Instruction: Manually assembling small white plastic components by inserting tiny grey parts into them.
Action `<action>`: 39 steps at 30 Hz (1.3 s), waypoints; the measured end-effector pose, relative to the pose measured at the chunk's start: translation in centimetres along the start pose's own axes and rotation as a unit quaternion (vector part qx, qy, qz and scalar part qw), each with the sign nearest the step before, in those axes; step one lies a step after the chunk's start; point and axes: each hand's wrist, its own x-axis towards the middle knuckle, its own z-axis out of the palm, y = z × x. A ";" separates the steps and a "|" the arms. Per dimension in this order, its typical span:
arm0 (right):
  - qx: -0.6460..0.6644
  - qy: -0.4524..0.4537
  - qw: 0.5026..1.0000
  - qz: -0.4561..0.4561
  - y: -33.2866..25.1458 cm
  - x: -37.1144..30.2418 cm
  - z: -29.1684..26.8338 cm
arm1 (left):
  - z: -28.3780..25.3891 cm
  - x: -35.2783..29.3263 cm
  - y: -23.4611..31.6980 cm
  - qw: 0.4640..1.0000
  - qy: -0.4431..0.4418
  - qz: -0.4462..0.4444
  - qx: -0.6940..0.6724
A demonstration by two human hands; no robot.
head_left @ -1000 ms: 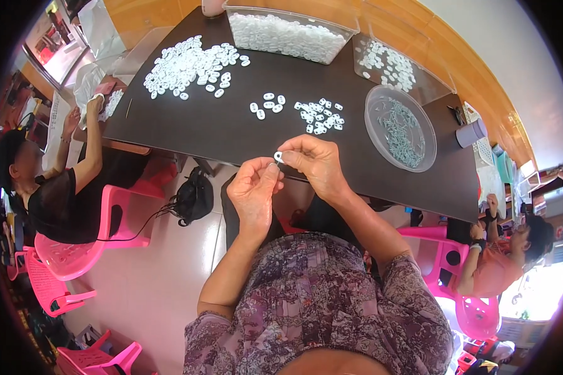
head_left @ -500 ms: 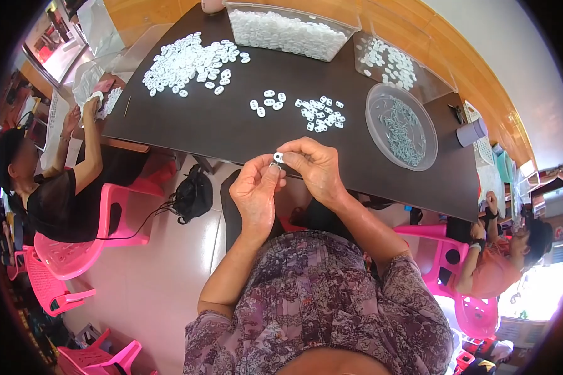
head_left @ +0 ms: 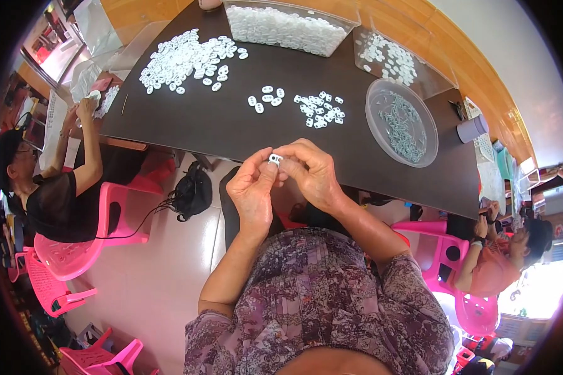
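Note:
Just off the near table edge, my left hand (head_left: 254, 195) and my right hand (head_left: 311, 175) meet, thumbs and fingers pinched on a small white plastic piece (head_left: 274, 159) with dark holes. Part of the piece is hidden by the fingertips. Beyond my hands on the dark table lie several loose oval white pieces (head_left: 267, 98) with two holes. To their right is a cluster of squarish white pieces (head_left: 319, 110). A large heap of the oval pieces (head_left: 184, 59) covers the table's far left.
A round clear tray (head_left: 371, 119) of small grey-green screw-like parts sits at right. Behind stand a clear bin (head_left: 350, 39) full of white pieces and a shallower clear box (head_left: 364, 74). A lilac cup (head_left: 472, 129) is at far right. Co-workers sit left (head_left: 59, 203) and right (head_left: 497, 269).
The white piece has turned in my fingertips and now shows its face with holes. My hands have drawn closer together around it. The piles on the table look the same.

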 end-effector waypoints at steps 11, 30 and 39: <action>-0.150 0.054 0.971 -0.176 -0.3 -0.1 0.1 | 0.4 0.1 0.4 0.997 0.044 -0.059 -0.026; -0.066 0.044 0.992 -0.103 -0.5 -0.8 0.1 | -0.6 -0.1 0.7 0.999 -0.018 -0.015 0.045; -0.008 0.066 0.995 -0.074 -1.1 -1.1 0.3 | -1.2 0.2 0.2 0.997 -0.067 0.032 0.028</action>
